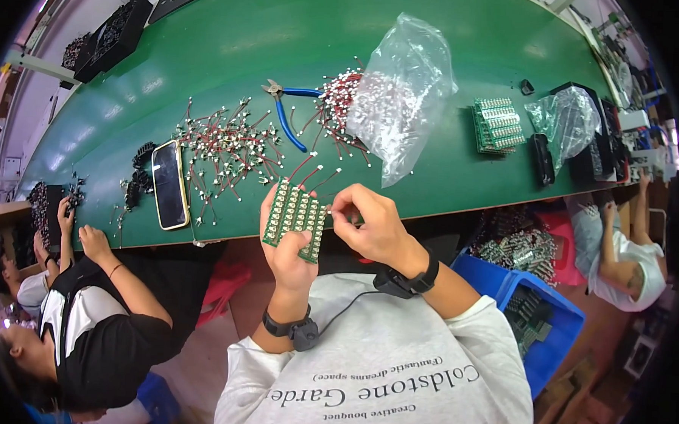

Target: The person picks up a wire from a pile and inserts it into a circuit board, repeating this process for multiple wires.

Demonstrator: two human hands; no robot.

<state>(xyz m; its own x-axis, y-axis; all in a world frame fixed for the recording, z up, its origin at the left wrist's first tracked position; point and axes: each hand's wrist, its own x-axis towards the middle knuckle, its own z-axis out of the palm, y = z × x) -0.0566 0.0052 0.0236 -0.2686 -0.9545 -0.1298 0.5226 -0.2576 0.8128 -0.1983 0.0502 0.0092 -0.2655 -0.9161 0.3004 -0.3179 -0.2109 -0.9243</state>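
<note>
My left hand grips a green circuit board panel set with rows of small metal parts, its thumb lying across the front. Short red wires with white plugs stick out past the panel's upper edge. At the panel's right edge my right hand is closed in a pinch; whatever lies between its fingertips is too small to name. Beyond the panel, small metal parts with red wires lie spread in a loose heap. Blue-handled cutting pliers rest with their handles apart.
A clear plastic bag lies over red wires with white plugs. A stack of green boards sits to the right, a phone to the left. Blue bins stand below the table's edge. A co-worker sits at my left.
</note>
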